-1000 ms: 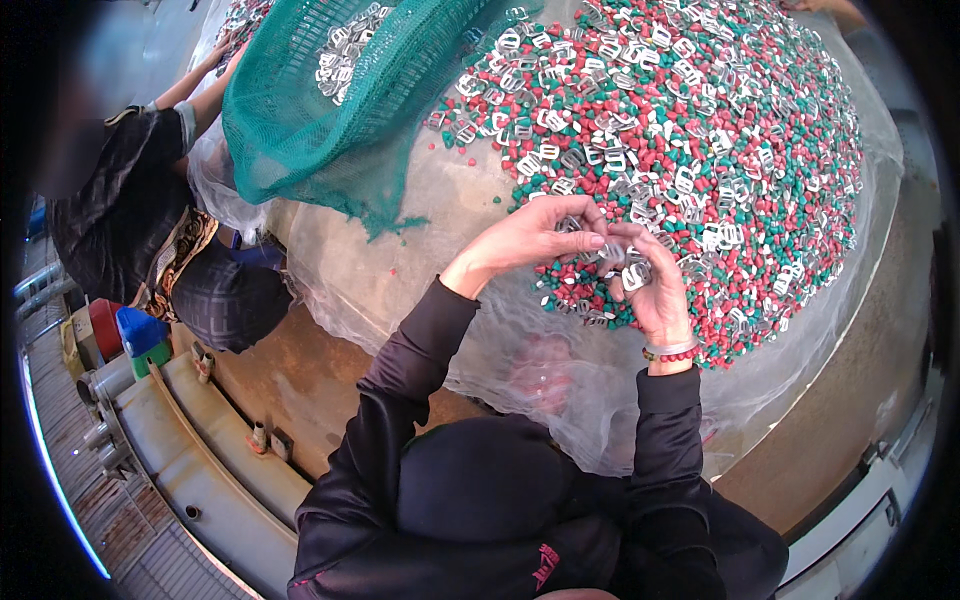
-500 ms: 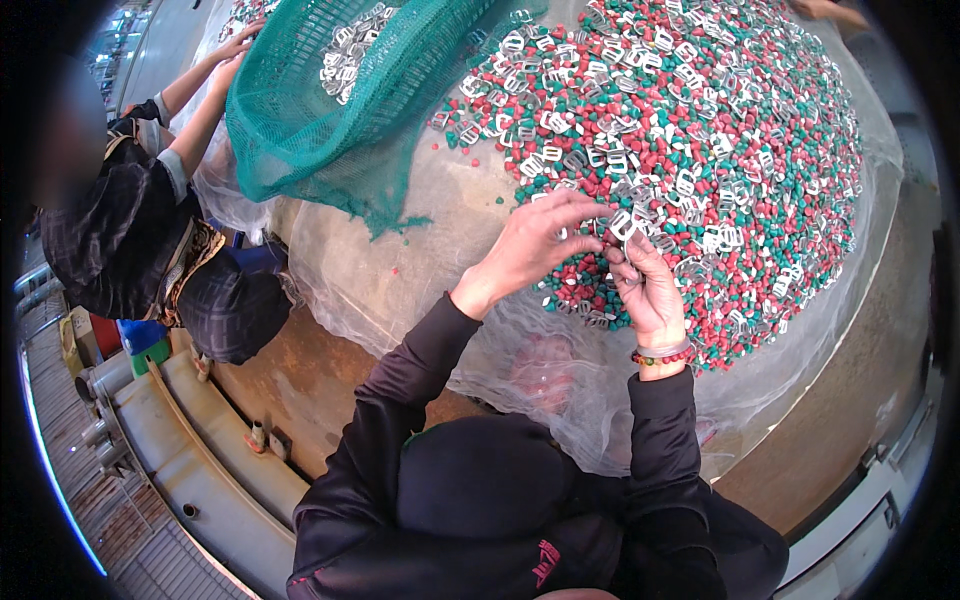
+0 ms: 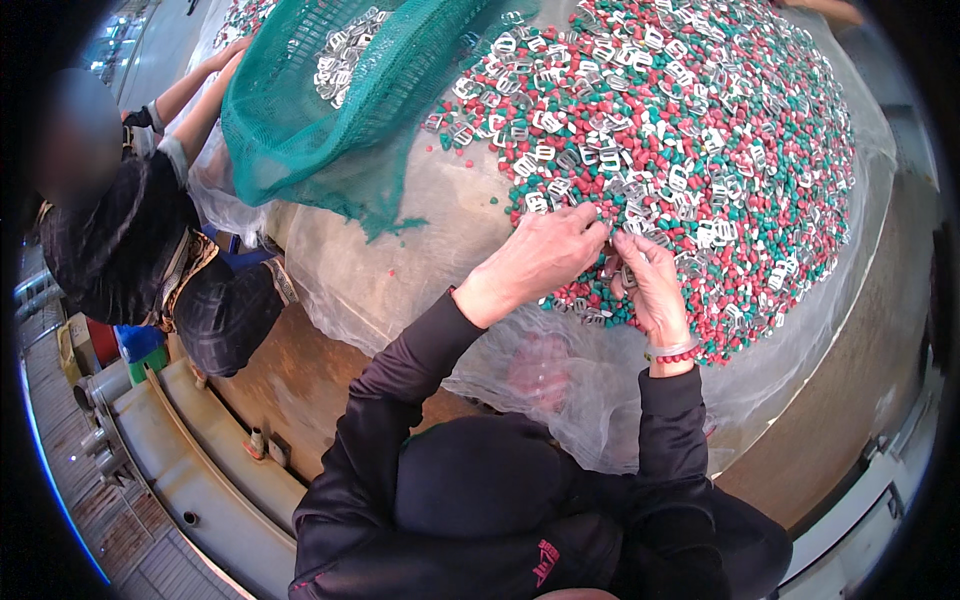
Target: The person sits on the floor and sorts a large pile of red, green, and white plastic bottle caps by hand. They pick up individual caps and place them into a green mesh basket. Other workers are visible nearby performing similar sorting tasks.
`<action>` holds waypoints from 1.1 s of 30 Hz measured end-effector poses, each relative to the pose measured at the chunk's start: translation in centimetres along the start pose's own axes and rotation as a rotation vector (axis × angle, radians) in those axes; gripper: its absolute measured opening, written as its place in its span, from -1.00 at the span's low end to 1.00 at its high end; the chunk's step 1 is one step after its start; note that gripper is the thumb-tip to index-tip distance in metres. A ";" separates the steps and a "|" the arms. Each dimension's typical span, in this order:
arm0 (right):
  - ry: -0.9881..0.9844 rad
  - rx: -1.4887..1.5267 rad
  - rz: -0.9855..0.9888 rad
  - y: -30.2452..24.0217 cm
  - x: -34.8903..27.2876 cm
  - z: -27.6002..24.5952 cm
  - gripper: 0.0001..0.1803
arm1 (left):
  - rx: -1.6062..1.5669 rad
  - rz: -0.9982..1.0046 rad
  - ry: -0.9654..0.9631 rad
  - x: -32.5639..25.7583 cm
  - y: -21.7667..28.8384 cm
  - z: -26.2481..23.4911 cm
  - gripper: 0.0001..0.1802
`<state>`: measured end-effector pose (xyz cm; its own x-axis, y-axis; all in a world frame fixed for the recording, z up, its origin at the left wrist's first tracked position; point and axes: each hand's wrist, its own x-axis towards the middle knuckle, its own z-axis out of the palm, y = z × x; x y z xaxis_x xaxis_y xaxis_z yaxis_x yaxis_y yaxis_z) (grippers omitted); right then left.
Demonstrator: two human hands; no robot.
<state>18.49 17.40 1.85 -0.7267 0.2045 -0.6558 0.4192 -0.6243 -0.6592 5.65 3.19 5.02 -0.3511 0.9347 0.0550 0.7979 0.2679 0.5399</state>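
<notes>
My left hand reaches over the near edge of the pile, its fingers bent and pinched together. Whatever is between those fingertips is hidden. Close beside it, my right hand is closed with a small metal buckle against its curled fingers. The fingertips of both hands nearly meet. Beyond them spreads a wide pile of small red, green and white chips mixed with many silvery slotted buckles.
A green mesh net at the upper left contains loose buckles. A co-worker on the left reaches to its far side. Thin translucent sheeting lies under the pile. Another person's arm shows at the far right.
The buckle held up between my hands has dropped lower into my right fingers. My left hand has rolled over, its fingers closing together. My right hand has shifted slightly right.
</notes>
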 end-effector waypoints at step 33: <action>0.112 0.039 -0.549 -1.1 -2.3 2.3 -0.83 | -2.068 -0.629 -0.083 -2.8 -2.5 4.5 -0.50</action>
<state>18.41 15.90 4.95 -0.7696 0.5847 -0.2567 -0.0266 -0.4311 -0.9019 6.83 0.92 -0.22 -0.2228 0.8686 -0.4426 -0.9285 -0.0507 0.3679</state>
